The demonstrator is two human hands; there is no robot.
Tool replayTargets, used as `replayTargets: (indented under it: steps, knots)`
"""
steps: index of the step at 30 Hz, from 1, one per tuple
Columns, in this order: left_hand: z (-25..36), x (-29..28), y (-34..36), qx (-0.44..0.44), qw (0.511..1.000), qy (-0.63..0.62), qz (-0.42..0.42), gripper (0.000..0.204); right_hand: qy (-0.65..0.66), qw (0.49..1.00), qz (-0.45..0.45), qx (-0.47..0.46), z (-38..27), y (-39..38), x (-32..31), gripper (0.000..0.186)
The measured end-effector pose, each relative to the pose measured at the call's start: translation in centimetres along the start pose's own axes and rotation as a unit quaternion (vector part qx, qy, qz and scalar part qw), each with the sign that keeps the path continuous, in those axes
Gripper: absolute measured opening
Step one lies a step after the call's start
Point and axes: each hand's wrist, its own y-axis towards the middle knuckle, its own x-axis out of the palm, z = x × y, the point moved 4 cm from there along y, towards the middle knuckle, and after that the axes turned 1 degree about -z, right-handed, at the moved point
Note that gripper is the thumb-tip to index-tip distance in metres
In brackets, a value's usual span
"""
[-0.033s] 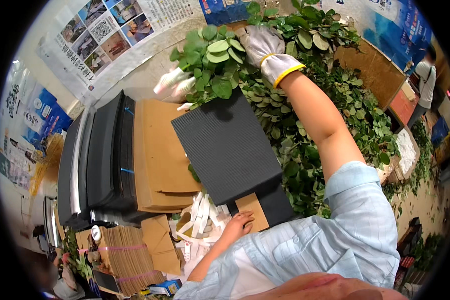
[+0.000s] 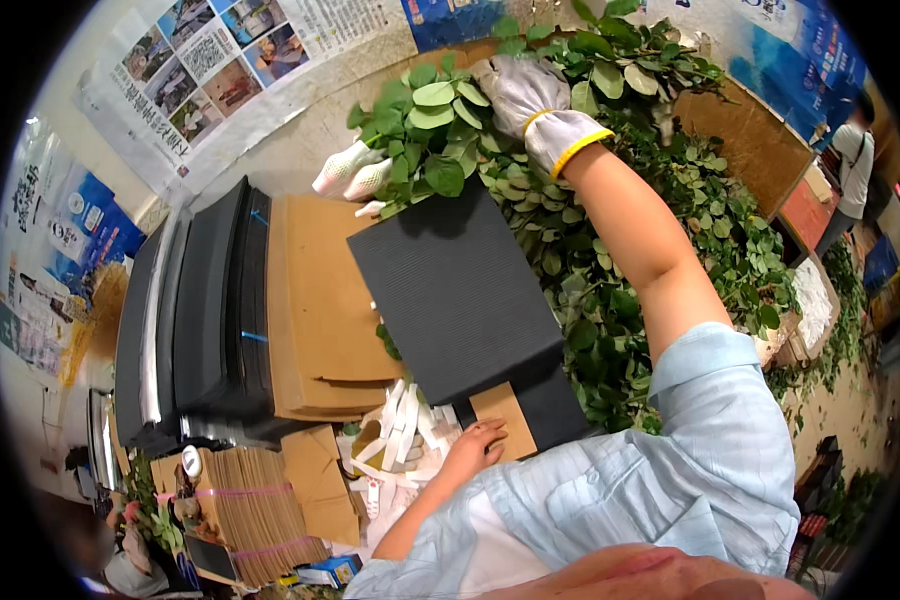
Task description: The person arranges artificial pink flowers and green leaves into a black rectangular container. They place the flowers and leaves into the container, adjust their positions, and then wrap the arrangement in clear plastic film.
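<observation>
My right hand (image 2: pixel 525 100), in a grey glove with yellow cuff, reaches high into rose foliage, fingers curled; what they hold is hidden among the leaves. Just left of it is a leafy bunch (image 2: pixel 433 112) with white netted flower heads (image 2: pixel 360 172), above a dark grey corrugated sheet (image 2: pixel 450 300). My bare left hand (image 2: pixel 480 442) rests on a narrow brown card (image 2: pixel 510 410) on a dark board (image 2: pixel 555 407) below that sheet, fingers slightly bent and apart. A large heap of leafy stems (image 2: pixel 695 230) lies under and beside my right arm.
Stacks of dark boards (image 2: pixel 205 310) and brown sheets (image 2: pixel 330 280) stand to the left, above bundled card (image 2: pixel 255 510) and white strips (image 2: pixel 405 440). A co-worker (image 2: pixel 850 165) stands at far right; another (image 2: pixel 120 560) is at lower left. Posters (image 2: pixel 210 70) cover the walls.
My right hand has moved very slightly downward, and the leafy bunch with its netted heads has shifted a little. My left hand stays on the brown card.
</observation>
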Motion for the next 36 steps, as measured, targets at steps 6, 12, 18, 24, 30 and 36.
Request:
replayTargets:
  steps: [6, 12, 18, 24, 30, 36]
  knots:
    - [1.2, -0.2, 0.0, -0.034, 0.999, -0.019, -0.015, 0.024, -0.051, 0.998, 0.037, -0.013, -2.5, -10.8, 15.0, 0.034]
    - [1.1, -1.8, 0.9, -0.062, 0.991, -0.03, -0.111, 0.025, -0.165, 0.935, -0.266, -0.165, -0.3, -7.8, 20.6, 0.031]
    - [0.5, -1.7, 0.4, -0.078, 0.99, -0.021, -0.118, 0.023, 0.018, 0.984, -0.175, -0.04, 2.1, -1.6, 2.3, 0.033]
    - [1.1, -1.3, 1.3, -0.067, 0.991, -0.003, -0.113, 0.021, 0.024, 0.999, 0.046, -0.018, 6.7, 0.4, 0.6, 0.027]
    - [2.2, -0.7, 1.3, -0.066, 0.995, 0.007, -0.08, 0.022, 0.011, 0.977, -0.204, -0.061, 0.3, -16.5, 18.1, 0.062]
    - [1.2, 0.0, -0.2, -0.07, 0.995, 0.007, -0.071, 0.022, 0.219, 0.956, -0.171, -0.098, 1.9, -16.4, 14.3, 0.043]
